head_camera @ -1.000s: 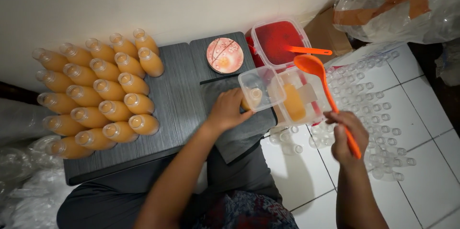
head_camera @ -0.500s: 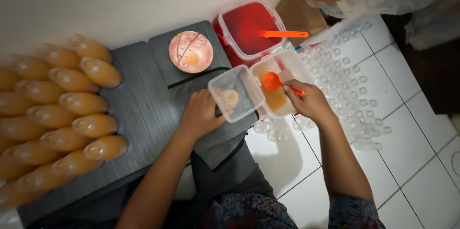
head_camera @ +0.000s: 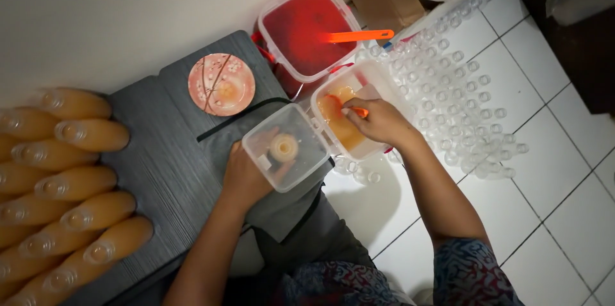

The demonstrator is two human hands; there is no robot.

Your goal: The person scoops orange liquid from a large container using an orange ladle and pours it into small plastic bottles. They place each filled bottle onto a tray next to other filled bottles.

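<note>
My left hand (head_camera: pixel 240 178) grips the near side of a clear square container (head_camera: pixel 288 149) that has a pale round opening in its middle. It is held over a dark grey board (head_camera: pixel 166 165). My right hand (head_camera: pixel 381 120) is closed on the handle of an orange ladle (head_camera: pixel 333 104). The ladle's bowl is dipped into a clear tub of orange liquid (head_camera: pixel 349 139) just right of the square container. What sits under the square container is hidden.
A tub of red liquid (head_camera: pixel 307 30) with an orange spoon (head_camera: pixel 355 35) stands behind. A pink patterned plate (head_camera: pixel 221 85) lies on the board. Several filled orange bottles (head_camera: pixel 70 184) lie at left. Several empty clear bottles (head_camera: pixel 461 88) cover the white tiled floor at right.
My right hand brought the ladle from up at the right down into the tub of orange liquid. My left hand kept its hold on the square container.
</note>
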